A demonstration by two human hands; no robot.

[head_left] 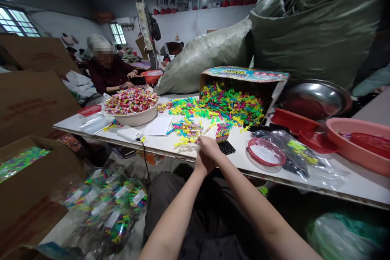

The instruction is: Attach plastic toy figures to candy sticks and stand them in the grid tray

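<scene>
My left hand [203, 162] and my right hand [211, 147] meet at the near edge of the white table [170, 144], the right lying over the left. Both are curled, fingers turned away from the camera, and what they hold is hidden. Just beyond them lie small colourful plastic pieces [186, 130] and a black gridded tray [227, 147]. A large heap of the same bright pieces [227, 105] spills from a tipped cardboard box [243, 75].
A beige bowl of multicoloured pieces [131, 107] stands at the left, with a white device and cable [130, 133] near it. Red baskets [264, 152], a pink basin [356, 142] and clear bags [297, 154] lie right. A seated person [108, 71] works behind. Bagged pieces [112, 207] and boxes fill the floor.
</scene>
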